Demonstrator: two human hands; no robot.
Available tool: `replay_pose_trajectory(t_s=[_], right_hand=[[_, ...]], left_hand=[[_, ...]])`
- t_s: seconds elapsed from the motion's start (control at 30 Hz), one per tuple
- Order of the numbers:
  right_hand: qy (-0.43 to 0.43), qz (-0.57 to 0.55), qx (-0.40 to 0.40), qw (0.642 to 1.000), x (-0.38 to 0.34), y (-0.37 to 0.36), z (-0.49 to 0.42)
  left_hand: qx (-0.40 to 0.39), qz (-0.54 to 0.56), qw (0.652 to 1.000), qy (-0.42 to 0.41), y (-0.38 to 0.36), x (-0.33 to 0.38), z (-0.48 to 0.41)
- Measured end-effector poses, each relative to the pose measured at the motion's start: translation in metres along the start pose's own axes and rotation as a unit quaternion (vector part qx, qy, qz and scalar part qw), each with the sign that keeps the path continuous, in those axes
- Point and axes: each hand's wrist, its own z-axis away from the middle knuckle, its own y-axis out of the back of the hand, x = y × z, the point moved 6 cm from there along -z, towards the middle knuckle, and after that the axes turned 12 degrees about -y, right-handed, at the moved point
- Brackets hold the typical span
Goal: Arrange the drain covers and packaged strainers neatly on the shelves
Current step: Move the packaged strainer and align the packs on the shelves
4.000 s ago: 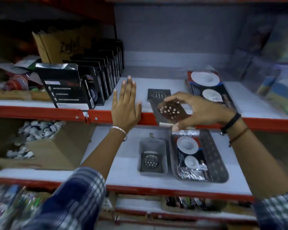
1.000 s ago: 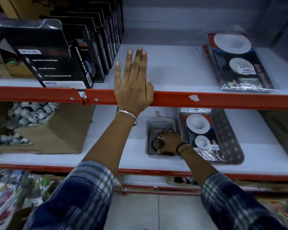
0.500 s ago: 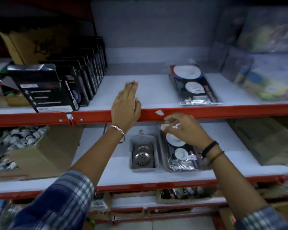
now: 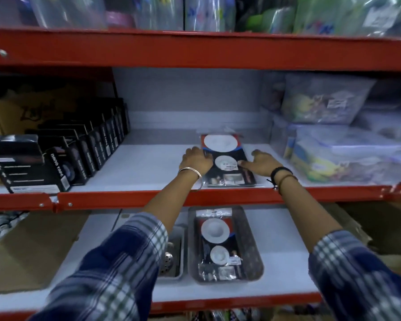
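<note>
A packaged strainer (image 4: pixel 226 159), a dark card with two white discs under clear film, lies flat on the white middle shelf (image 4: pixel 148 165). My left hand (image 4: pixel 195 159) curls against its left edge. My right hand (image 4: pixel 263 164) presses fingertips on its right edge, so the packet sits between both hands. On the lower shelf a second packaged strainer (image 4: pixel 217 242) lies in a dark perforated tray (image 4: pixel 252 249). Beside it a round metal drain cover (image 4: pixel 168 260) sits in a small grey tray (image 4: pixel 180 251), half hidden by my left sleeve.
A row of black boxes (image 4: pixel 83 156) stands at the left of the middle shelf. Clear bags of goods (image 4: pixel 338 154) crowd its right side. Red shelf beams (image 4: pixel 116 199) run across. Cardboard boxes sit at the lower left (image 4: pixel 33 249) and lower right (image 4: pixel 380 225).
My left hand left the red shelf edge and my right hand left the lower tray's packet. Both rose to the packet on the middle shelf. The view tilted up.
</note>
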Motion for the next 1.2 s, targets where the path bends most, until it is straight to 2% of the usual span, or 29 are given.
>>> replay_pose_trajectory(t_s=[0.07,0.13,0.2,0.3,0.47,0.73,0.87,1.03,1.2], right_hand=[[-0.005,-0.021,-0.029,0.999,0.001,-0.008,-0.007],[-0.010,-0.051,-0.019,0.998,0.001,-0.012,-0.015],[-0.026,-0.105,-0.005,0.994,0.001,-0.011,-0.020],[-0.037,-0.185,0.013,0.982,0.000,-0.007,-0.019],[0.019,-0.228,0.080,0.970,0.006,0.004,0.009],[0.147,-0.261,0.183,0.936,0.046,-0.017,0.108],[0.152,-0.280,0.168,0.933,0.085,-0.061,0.146],[0.119,-0.276,0.132,0.945,0.136,-0.125,0.172],[0.062,-0.228,0.069,0.969,0.178,-0.185,0.178]], left_hand=[[-0.038,0.012,0.998,0.052,-0.014,-0.004,-0.003],[-0.037,-0.012,0.998,0.054,-0.018,-0.002,-0.007],[-0.012,-0.005,0.998,0.062,-0.017,0.001,-0.009],[0.030,0.086,0.993,0.078,-0.013,0.002,-0.010],[0.121,0.200,0.969,0.083,-0.004,0.007,0.018],[0.214,0.207,0.955,-0.020,-0.021,0.025,0.130],[0.216,0.182,0.959,-0.036,-0.060,0.006,0.189],[0.198,0.183,0.961,-0.065,-0.108,-0.014,0.254],[0.162,0.175,0.971,0.010,-0.161,-0.052,0.297]])
